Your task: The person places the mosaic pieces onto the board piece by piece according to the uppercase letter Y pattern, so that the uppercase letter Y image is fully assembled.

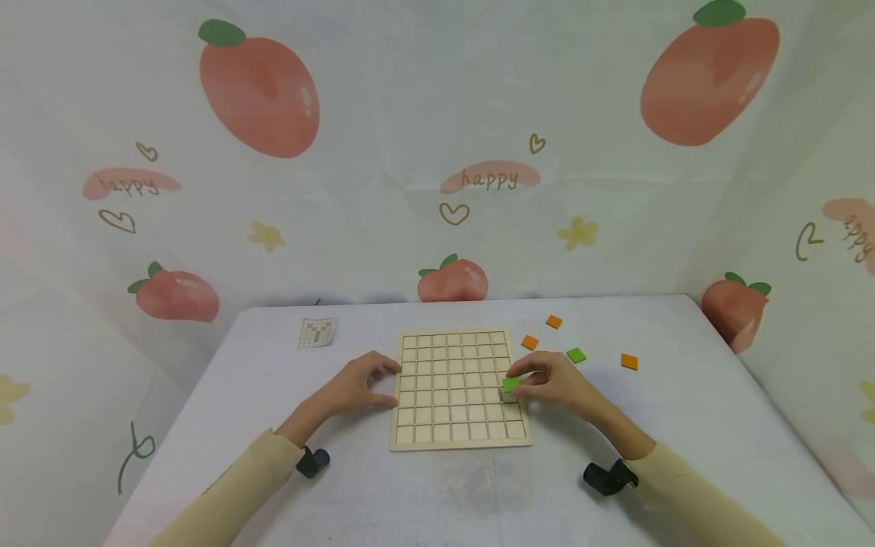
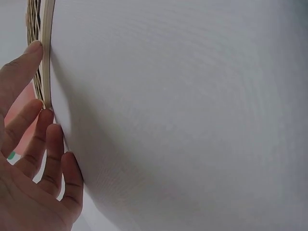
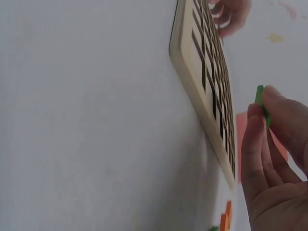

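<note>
A square wooden grid board (image 1: 461, 447) with rows of square cells lies flat on the white table. My left hand (image 1: 355, 386) rests at its left edge, with thumb and fingers spread along that side; the left wrist view shows the fingertips (image 2: 45, 117) against the rim. Over the right side of the board, my right hand (image 1: 557, 382) pinches a small green square tile (image 1: 510, 385) between thumb and fingers. In the right wrist view that green tile (image 3: 260, 95) appears edge-on, held above the grid.
Right of the board lie loose orange tiles (image 1: 554, 322) and another green tile (image 1: 576, 355); one orange tile is partly hidden behind my right hand. A small card with a coloured grid pattern (image 1: 317, 333) lies at the back left. A printed curtain (image 1: 369, 228) hangs behind the table.
</note>
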Tool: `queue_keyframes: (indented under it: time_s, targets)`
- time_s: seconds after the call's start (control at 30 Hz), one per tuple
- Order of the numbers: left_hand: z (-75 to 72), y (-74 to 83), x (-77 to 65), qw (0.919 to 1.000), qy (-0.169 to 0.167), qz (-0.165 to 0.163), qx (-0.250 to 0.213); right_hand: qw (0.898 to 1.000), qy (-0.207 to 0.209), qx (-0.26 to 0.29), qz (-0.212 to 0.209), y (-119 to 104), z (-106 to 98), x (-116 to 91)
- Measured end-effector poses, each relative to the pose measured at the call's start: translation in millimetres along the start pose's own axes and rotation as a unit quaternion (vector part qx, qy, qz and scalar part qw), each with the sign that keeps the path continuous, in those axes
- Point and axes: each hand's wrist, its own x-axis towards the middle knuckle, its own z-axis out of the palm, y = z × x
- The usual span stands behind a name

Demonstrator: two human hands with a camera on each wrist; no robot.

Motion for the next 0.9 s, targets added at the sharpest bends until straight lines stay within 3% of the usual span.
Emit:
queue_keyframes:
  time_s: [0.33,0.63,0.9]
  targets:
    - [-0.4,-3.1,1.0,1.0,-0.003,0.003,-0.002,0.999,-0.044,0.016,-0.017,-6,31,16]
    - [-2.1,-2.8,1.0,1.0,-0.008,0.002,-0.002,0.996,-0.06,-0.06,-0.029,-8,54,27]
    - [-2.0,-2.2,1.6,0.9997,-0.017,0.001,-0.016,0.993,-0.085,-0.078,-0.032,-14,66,32]
